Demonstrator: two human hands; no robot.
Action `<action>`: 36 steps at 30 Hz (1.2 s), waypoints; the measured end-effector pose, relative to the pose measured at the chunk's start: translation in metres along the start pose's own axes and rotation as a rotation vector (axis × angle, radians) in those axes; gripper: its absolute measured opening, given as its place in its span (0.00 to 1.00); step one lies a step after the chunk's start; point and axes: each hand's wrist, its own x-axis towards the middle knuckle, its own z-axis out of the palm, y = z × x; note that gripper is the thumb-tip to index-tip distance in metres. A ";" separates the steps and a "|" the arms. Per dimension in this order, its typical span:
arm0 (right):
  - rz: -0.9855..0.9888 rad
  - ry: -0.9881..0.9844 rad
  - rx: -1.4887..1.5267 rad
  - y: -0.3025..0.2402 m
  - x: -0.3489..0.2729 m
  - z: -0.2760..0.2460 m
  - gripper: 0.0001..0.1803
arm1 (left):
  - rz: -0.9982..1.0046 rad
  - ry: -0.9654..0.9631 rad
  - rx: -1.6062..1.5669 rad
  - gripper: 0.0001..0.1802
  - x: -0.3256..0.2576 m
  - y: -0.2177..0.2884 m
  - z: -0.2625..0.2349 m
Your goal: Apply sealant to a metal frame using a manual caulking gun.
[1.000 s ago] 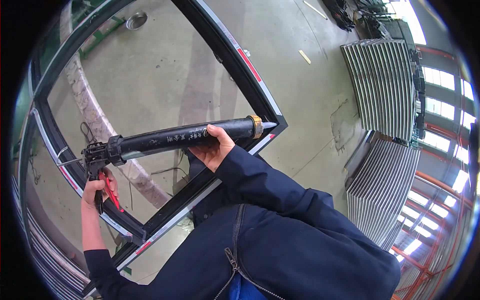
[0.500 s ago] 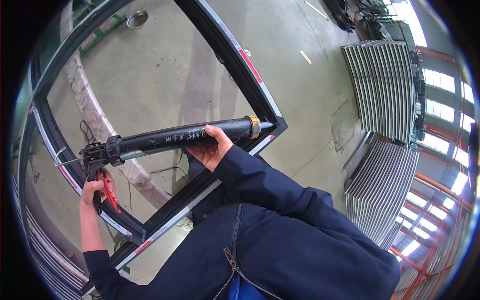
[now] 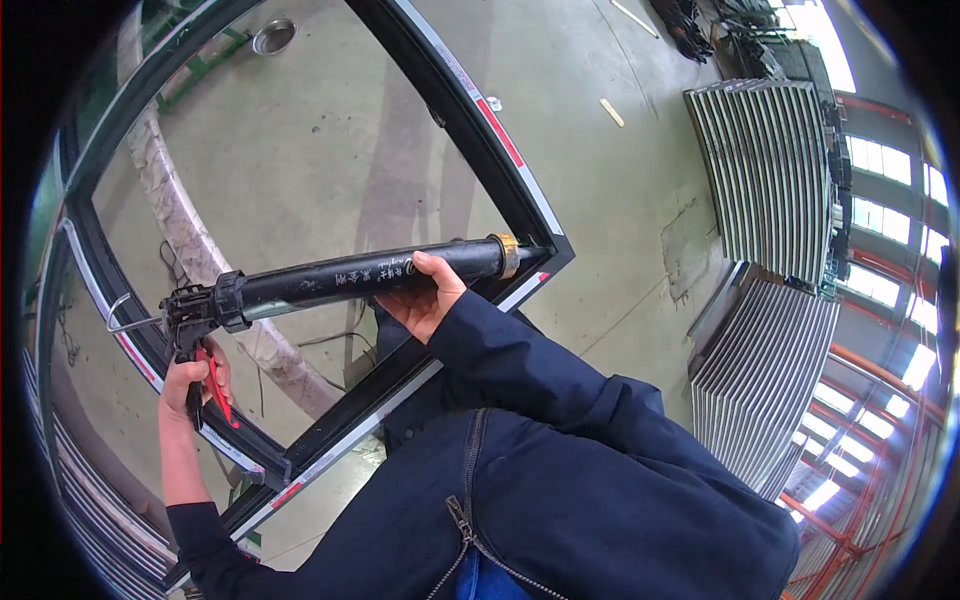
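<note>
A black caulking gun [image 3: 375, 273] lies nearly level across the view, its gold-coloured collar and nozzle end at the right. My left hand [image 3: 193, 385] is closed round its handle, by the red trigger [image 3: 218, 392]. Farther along, my right hand [image 3: 425, 300] grips the barrel from below, thumb on top. A black window-like frame [image 3: 470, 140] with white and red strips along its edges stretches beneath the gun. The nozzle tip meets or overlaps the frame's right corner; whether it touches I cannot tell. At the gun's back end a bent metal rod [image 3: 122, 315] sticks out.
Stacks of long ribbed metal profiles [image 3: 770, 180] stand at the right. On the concrete floor lie a round metal bowl [image 3: 274, 38], a small wooden strip [image 3: 611, 113] and a thin cable [image 3: 345, 340]. A long, pale wrapped bar [image 3: 185, 225] runs below the frame.
The nozzle end has shifted very slightly against the frame's corner and looks darker now. Both hands keep their grip and have hardly moved.
</note>
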 end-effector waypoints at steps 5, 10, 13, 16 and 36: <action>0.012 -0.019 0.031 -0.002 0.004 -0.005 0.17 | -0.005 0.040 0.048 0.23 -0.003 0.004 0.007; 0.025 -0.051 0.044 -0.004 0.008 -0.009 0.18 | 0.006 0.049 0.037 0.23 -0.007 0.006 0.015; 0.028 -0.061 0.052 -0.005 0.007 -0.010 0.18 | 0.016 0.055 0.050 0.23 -0.009 0.007 0.018; 0.042 -0.063 0.056 -0.007 0.005 -0.009 0.18 | 0.022 0.060 0.071 0.24 -0.012 0.008 0.021; 0.088 -0.131 0.036 -0.009 -0.004 -0.010 0.17 | 0.153 0.145 0.057 0.41 -0.056 -0.034 0.033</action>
